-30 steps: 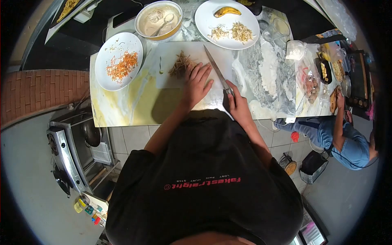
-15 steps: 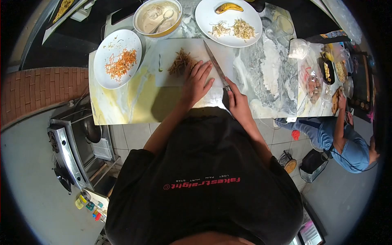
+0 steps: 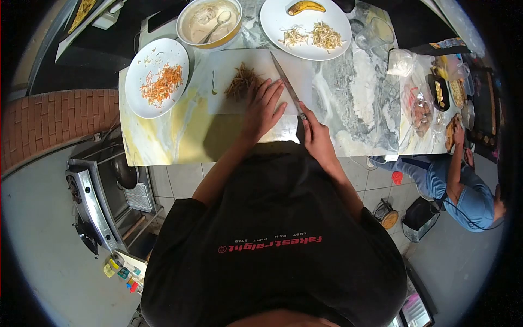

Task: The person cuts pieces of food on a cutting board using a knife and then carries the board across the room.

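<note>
My right hand [image 3: 317, 131] is closed around the handle of a long kitchen knife [image 3: 285, 77]. The blade slants up and to the left across a white cutting board [image 3: 218, 64], its tip near the board's far edge. My left hand [image 3: 262, 109] lies palm down with fingers stretched out on the board, left of the blade. Against its fingertips is a heap of thin brown shreds [image 3: 239, 82]; part of the heap may be hidden under the hand. A small dark green strip [image 3: 213, 83] rests on the board to the left.
Orange shreds lie on a white plate [image 3: 132, 76] at left. A bowl [image 3: 188, 39] of pale batter holds a spoon. Another white plate [image 3: 275, 32] carries a banana [image 3: 306, 7] and pale sprouts [image 3: 326, 35]. Glasses [image 3: 376, 34] and bags [image 3: 419, 109] stand right, near a person in blue [image 3: 474, 199].
Both hands, the knife and the shreds keep their places. Only the camera view has shifted slightly.
</note>
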